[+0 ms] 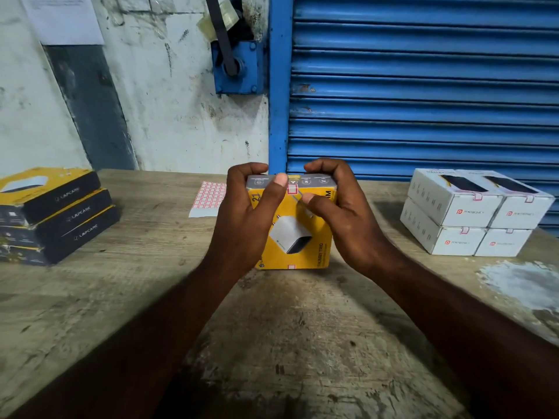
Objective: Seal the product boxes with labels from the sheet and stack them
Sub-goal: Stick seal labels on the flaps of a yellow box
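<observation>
The left hand [245,213] and right hand [341,213] are gripping the yellow box [296,237] at mid tabletop [272,328], fingers curling over its far top edge beside a label [292,189]. Likely this seal is nearly finishing. Four white boxes [472,213] are sitting stacked and labelled at right; whether the dark boxes [60,216] at left are carrying seals, I cannot tell. The sheet [208,198] is lying just behind.

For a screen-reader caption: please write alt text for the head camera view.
Left hand and right hand grip a yellow product box over a worn table, a red-edged label across its top edge. Label sheet behind; dark boxes stacked left, white boxes right.
</observation>
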{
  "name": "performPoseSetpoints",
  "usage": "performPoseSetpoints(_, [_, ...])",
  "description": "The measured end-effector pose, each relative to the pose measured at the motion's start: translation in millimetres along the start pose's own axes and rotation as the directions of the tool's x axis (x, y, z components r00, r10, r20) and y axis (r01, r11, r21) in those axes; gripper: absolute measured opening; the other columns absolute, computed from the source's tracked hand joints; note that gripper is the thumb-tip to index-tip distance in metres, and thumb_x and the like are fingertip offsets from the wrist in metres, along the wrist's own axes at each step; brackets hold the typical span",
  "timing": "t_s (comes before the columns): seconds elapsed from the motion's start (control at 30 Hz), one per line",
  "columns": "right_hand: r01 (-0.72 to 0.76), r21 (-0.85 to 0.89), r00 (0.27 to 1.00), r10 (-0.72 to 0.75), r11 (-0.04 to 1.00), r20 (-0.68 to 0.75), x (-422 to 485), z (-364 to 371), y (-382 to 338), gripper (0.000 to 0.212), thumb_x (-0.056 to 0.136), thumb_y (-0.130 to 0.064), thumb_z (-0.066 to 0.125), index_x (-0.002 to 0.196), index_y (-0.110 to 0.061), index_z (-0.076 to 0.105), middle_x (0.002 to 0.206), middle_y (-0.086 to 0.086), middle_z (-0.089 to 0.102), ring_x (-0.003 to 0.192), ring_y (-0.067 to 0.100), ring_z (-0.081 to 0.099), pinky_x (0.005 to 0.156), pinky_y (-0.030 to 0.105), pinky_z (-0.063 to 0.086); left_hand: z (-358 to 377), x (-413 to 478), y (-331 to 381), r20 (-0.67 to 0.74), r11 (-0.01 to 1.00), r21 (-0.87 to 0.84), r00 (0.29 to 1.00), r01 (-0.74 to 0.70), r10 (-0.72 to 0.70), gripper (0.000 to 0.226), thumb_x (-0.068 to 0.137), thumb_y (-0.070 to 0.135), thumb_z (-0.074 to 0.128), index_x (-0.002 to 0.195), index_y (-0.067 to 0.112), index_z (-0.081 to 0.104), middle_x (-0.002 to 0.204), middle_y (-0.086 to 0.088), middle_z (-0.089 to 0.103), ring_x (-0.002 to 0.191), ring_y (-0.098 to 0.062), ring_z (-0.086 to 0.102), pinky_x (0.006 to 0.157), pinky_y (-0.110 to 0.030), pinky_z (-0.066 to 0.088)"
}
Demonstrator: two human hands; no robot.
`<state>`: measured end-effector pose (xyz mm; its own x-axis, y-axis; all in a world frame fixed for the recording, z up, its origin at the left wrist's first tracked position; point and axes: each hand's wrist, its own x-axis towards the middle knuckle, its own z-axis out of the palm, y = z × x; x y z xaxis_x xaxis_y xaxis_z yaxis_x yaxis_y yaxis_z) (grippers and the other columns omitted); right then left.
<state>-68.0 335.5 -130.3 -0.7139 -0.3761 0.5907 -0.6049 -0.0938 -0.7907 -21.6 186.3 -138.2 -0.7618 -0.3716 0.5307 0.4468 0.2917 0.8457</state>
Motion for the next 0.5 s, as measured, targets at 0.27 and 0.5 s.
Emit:
performPoseSetpoints(0.27, [0.077, -0.114, 0.997, -0.075, 0.99, 0.026, 4, -5, 3, 0.043, 0.091, 0.0, 0.064, 0.123, -0.022, 0.047, 0.113, -0.011, 0.055, 0.099, -0.003, 0.059, 0.084, 0.019, 0.051, -3, 1, 9, 0.109, 0.953, -0.111, 0.957, 0.281, -0.269, 0.057, 0.079, 0.067, 0.064, 0.121, 0.029, 0.055, 0.114, 0.007, 0.07, 0.099, -0.01, 0.071, 0.088, -0.05, 0.059])
performPoseSetpoints(0.5, [0.061, -0.116, 0.995, -0.051, 0.991, 0.084, 1, 0, 6, 0.038, 0.096, 0.007, 0.058, 0.129, -0.006, 0.044, 0.123, 0.005, 0.052, 0.097, -0.012, 0.057, 0.077, 0.009, 0.05, 3, 1, -2, 0.036, 0.985, -0.054, 0.986, 0.163, -0.161, 0.032, 0.095, 0.033, 0.068, 0.121, 0.023, 0.052, 0.112, 0.003, 0.067, 0.102, -0.015, 0.068, 0.084, -0.036, 0.057])
